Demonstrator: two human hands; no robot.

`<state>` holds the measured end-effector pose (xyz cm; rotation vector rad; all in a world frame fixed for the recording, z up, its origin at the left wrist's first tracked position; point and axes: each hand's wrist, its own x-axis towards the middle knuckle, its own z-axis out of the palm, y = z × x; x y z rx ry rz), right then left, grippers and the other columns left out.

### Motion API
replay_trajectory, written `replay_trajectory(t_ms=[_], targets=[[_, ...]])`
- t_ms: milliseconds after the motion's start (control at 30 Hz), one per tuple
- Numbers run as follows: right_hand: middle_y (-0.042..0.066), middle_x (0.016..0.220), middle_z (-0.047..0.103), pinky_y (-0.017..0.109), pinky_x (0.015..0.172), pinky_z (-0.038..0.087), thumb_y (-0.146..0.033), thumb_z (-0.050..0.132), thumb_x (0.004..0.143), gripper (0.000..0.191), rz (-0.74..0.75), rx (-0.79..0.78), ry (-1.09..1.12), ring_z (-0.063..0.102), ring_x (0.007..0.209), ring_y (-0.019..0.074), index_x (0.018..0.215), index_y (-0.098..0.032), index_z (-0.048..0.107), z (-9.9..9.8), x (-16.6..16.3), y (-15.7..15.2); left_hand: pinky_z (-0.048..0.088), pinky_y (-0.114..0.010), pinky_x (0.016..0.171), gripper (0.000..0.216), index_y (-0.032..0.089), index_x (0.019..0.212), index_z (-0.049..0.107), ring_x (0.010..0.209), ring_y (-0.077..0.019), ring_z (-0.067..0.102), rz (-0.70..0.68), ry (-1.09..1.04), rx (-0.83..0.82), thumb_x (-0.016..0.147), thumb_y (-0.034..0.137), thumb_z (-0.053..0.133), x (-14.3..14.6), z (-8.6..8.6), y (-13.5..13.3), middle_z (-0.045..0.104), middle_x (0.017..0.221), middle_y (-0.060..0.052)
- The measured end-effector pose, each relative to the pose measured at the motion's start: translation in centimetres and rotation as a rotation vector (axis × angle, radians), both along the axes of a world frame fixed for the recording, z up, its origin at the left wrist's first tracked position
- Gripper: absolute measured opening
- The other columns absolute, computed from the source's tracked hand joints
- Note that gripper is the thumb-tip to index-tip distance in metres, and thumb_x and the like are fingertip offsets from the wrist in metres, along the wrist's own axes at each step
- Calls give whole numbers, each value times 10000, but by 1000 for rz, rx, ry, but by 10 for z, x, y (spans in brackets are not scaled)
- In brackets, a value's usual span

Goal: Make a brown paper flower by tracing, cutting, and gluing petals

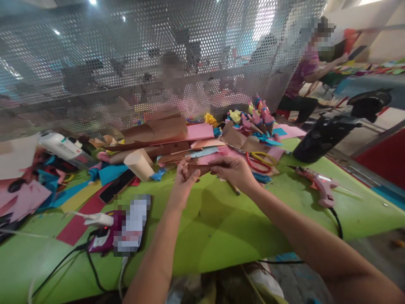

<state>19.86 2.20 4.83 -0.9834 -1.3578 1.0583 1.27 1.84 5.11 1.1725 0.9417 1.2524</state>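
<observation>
My left hand (185, 179) and my right hand (232, 169) meet over the green table (209, 228), both pinched on one small brown piece of paper (200, 168) held between them. Fingers of both hands are closed on its edges. Just behind the hands lies a heap of brown, pink and blue paper sheets (177, 139). A beige paper cone (139, 164) lies to the left of my left hand. Red and yellow scissors (261, 162) rest right of my right hand.
A pink glue gun (319, 188) with a black cord lies at right, near a black object (325, 135). Another glue gun (101, 236) and a white one (63, 147) sit at left. A perforated metal screen (142, 59) backs the table. A seated person (305, 71) works beyond.
</observation>
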Motion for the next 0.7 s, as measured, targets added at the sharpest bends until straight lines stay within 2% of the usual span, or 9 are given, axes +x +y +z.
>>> replay_trajectory(t_ms=[100,200,400,533,700], targets=[[40,734,752,271,579,536,-342,786,721,233,20,-2,-13,682,652,163,877,-169,789,2,-2,-1,481,-259,586,608,242,1170,583,702,-156,678,-64,3,-88,705,568,801,1,3,-4,707,995,-41],[41,766,764,283,621,553,-331,774,731,220,52,-11,-13,696,678,166,883,-173,780,0,-3,-1,417,-230,500,462,208,1016,653,551,-102,595,-38,-6,-69,715,530,794,2,2,-4,690,857,-18],[33,780,759,299,677,563,-332,776,741,221,89,0,-21,698,707,164,898,-178,767,-9,-4,2,355,-211,463,307,189,816,671,514,-66,486,70,-53,-105,651,405,812,6,-2,0,620,723,25],[37,788,751,307,680,567,-382,780,754,264,138,-7,5,694,699,161,914,-174,754,-10,-4,2,346,-202,467,281,189,790,660,553,-73,491,83,-83,-133,622,358,810,8,-2,-1,631,726,20],[34,758,741,307,655,571,-426,802,723,299,113,-52,20,689,662,158,867,-171,739,-7,-6,1,346,-205,467,238,184,768,677,538,-74,471,71,-67,-128,630,349,778,8,-2,-1,630,701,14]])
